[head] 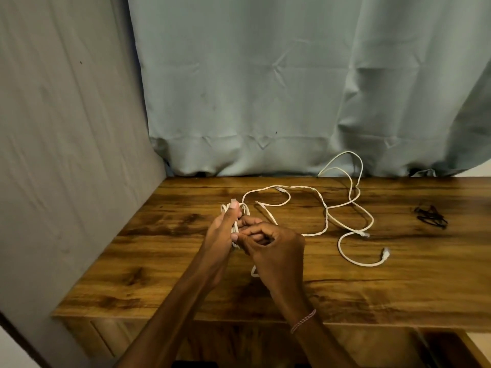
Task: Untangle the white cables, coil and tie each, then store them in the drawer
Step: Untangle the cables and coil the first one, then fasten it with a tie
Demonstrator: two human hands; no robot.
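My left hand (221, 229) grips a small coil of white cable (245, 209) above the wooden desk, thumb up against the loops. My right hand (273, 248) is curled beside it, its fingers pinching a strand of the same cable near the coil. A short loop of cable (254, 272) peeks out below my right hand. The loose rest of the white cables (325, 219) trails right across the desk in twisted loops, with connector ends at the middle back (280, 189) and at the right (385, 253). One loop rises against the curtain (345, 160).
Several black ties (431, 215) lie at the desk's right. A grey-blue curtain (265, 88) hangs behind the desk (159, 261), and a grey wall stands at the left. An open drawer (446, 346) shows at the bottom right, a shut drawer front (106, 338) at the lower left.
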